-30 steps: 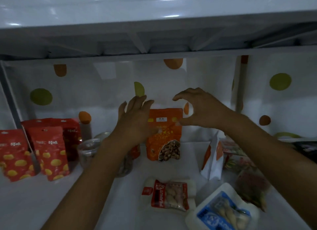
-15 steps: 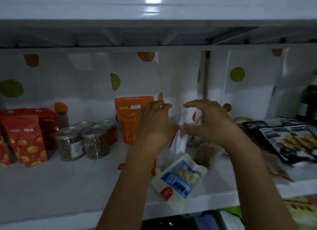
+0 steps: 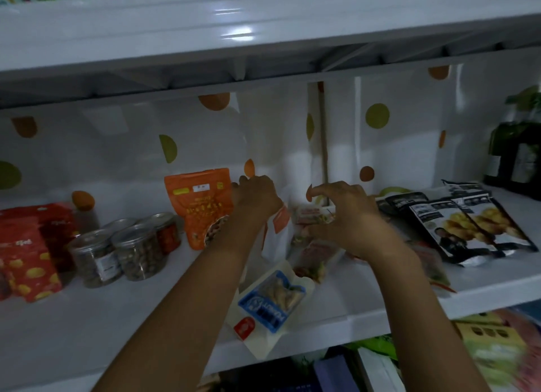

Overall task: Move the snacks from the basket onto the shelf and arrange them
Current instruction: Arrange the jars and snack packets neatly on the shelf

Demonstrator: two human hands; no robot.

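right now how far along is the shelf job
Partly done. Red pouches, jars and the orange pouch stand on the left of the shelf. In hand: the left hand grips the top of the white bag; the right hand hovers beside it, holding nothing. Left: the blue pack and clear packs lie loose at the front. The basket is out of view.

Orange pouch [image 3: 202, 204], red packets [image 3: 27, 254] with yellow spots, white shelf [image 3: 87, 327], black bags [image 3: 468, 227], blue-labelled packet [image 3: 270, 301]
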